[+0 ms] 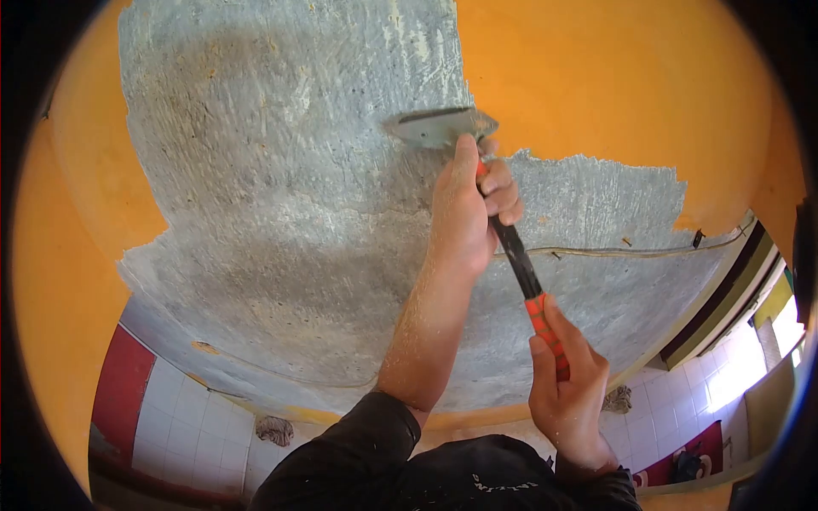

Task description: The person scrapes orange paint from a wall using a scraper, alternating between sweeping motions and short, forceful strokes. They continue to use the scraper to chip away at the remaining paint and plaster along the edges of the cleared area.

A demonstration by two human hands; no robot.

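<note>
My left hand [469, 200] is closed around the upper shaft of a long-handled scraper [517, 255], its thumb pointing up beneath the wide metal head. Lower down, my right hand [571, 383] grips the red and black grip of the same tool. The scraper's head lies at the border between bare grey plaster [281, 170] and orange paint [596, 77]; its left end is blurred. Pale dust speckles my left forearm. My fingers partly hide the tool's neck.
A thin cable [630, 252] runs across the grey surface, with small nails or clips near it. White tiled walls [192, 426] appear at lower left and lower right. Bright light enters from a window opening [788, 324] at right. Dark red panels [123, 392] stand low in view.
</note>
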